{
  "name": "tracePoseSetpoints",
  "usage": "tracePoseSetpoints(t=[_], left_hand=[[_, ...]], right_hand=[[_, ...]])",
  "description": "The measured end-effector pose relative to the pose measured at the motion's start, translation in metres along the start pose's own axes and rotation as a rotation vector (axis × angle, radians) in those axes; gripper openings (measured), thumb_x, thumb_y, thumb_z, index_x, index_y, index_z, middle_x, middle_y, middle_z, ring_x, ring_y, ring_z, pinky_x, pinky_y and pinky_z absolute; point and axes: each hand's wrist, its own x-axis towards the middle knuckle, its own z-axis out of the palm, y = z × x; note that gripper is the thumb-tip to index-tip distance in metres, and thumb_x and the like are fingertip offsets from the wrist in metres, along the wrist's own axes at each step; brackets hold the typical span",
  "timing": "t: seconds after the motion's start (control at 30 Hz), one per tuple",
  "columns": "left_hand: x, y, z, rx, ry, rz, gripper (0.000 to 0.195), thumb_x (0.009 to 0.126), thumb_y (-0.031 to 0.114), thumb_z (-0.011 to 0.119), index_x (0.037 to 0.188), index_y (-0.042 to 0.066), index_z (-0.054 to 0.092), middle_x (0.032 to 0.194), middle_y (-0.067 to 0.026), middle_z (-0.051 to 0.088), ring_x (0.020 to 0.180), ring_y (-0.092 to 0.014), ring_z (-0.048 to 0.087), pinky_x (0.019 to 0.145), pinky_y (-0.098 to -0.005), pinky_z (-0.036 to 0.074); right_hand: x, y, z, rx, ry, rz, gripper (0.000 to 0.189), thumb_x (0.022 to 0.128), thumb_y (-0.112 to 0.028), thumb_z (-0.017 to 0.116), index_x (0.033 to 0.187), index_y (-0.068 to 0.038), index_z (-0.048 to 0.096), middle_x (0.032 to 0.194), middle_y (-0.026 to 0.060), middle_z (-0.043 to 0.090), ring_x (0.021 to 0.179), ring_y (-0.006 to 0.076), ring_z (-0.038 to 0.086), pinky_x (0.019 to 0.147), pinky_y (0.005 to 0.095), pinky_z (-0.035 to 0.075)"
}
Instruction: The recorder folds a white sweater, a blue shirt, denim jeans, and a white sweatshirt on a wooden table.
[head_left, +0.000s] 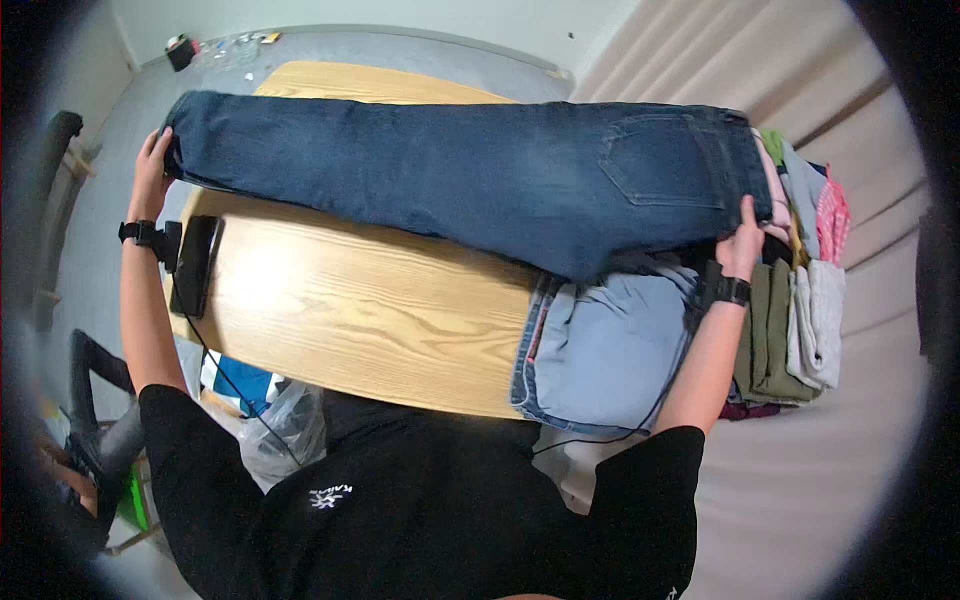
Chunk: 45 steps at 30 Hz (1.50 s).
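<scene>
A pair of dark blue jeans (450, 165), folded in half lengthwise, is stretched sideways above the wooden table (337, 285). At the hem end, on the left, my left hand (152, 161) grips the cloth, its thumb on the near side. My right hand (739, 244) holds the waistband end, with the thumb lying on top and the other fingers mostly hidden. A back pocket faces up near the waist. Just under and in front of the right end sits a stack of folded trousers (615, 345), light blue-grey on top with denim below.
More folded clothes, among them an olive-green garment (769, 330) and a white one (817, 322), are piled at the right by a beige curtain (787, 67). A black phone (196, 266) lies at the table's left edge. Below it are plastic bags (285, 427). Cables run from both wrists.
</scene>
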Motion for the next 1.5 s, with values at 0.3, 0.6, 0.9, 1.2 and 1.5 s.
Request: tracePoseSetpoints(t=[0.3, 0.6, 0.9, 1.2, 1.5], left_hand=[[0.024, -0.054, 0.008, 0.385, -0.138, -0.261, 0.031, 0.090, 0.023, 0.054, 0.116, 0.007, 0.057, 0.097, -0.0014, 0.061, 0.091, -0.012, 0.057, 0.073, -0.0317, 0.048], [0.051, -0.011, 0.017, 0.244, -0.182, -0.070, 0.034, 0.095, 0.022, 0.052, 0.125, 0.006, 0.052, 0.105, 0.0018, 0.060, 0.089, -0.007, 0.058, 0.076, -0.0267, 0.050], [0.110, -0.064, 0.010, 0.482, -0.323, -0.238, 0.043, 0.080, 0.009, 0.054, 0.123, 0.004, 0.051, 0.097, -0.0074, 0.060, 0.081, -0.015, 0.059, 0.069, -0.0305, 0.052], [0.140, -0.092, 0.003, 0.587, -0.317, -0.024, 0.032, 0.082, 0.011, 0.063, 0.110, -0.005, 0.062, 0.094, -0.0067, 0.067, 0.086, -0.013, 0.060, 0.075, -0.0270, 0.048], [0.086, -0.033, 0.049, 0.572, -0.345, -0.037, 0.035, 0.083, 0.026, 0.065, 0.107, 0.000, 0.061, 0.091, -0.0025, 0.064, 0.082, -0.013, 0.059, 0.076, -0.0269, 0.045]], right_hand=[[-0.005, 0.005, -0.006, -0.304, -0.046, 0.158, 0.033, 0.087, -0.007, 0.062, 0.119, -0.003, 0.054, 0.112, 0.0080, 0.061, 0.096, 0.0200, 0.061, 0.078, 0.0336, 0.052], [-0.002, 0.009, 0.007, -0.239, -0.049, 0.009, 0.030, 0.087, -0.004, 0.062, 0.116, -0.001, 0.056, 0.109, 0.0087, 0.063, 0.089, 0.0183, 0.063, 0.073, 0.0288, 0.052], [0.035, -0.011, -0.009, -1.055, -0.125, -0.382, 0.049, 0.078, -0.009, 0.067, 0.121, 0.003, 0.049, 0.115, 0.0165, 0.059, 0.109, 0.0264, 0.056, 0.096, 0.0345, 0.041], [0.103, 0.001, 0.028, -1.365, -0.486, -0.250, 0.068, 0.072, -0.031, 0.075, 0.122, 0.007, 0.050, 0.119, 0.0247, 0.057, 0.111, 0.0323, 0.056, 0.096, 0.0349, 0.042], [0.105, 0.020, 0.040, -1.373, -0.291, -0.417, 0.054, 0.071, -0.022, 0.077, 0.115, 0.004, 0.059, 0.103, 0.0178, 0.066, 0.096, 0.0241, 0.062, 0.089, 0.0325, 0.046]])
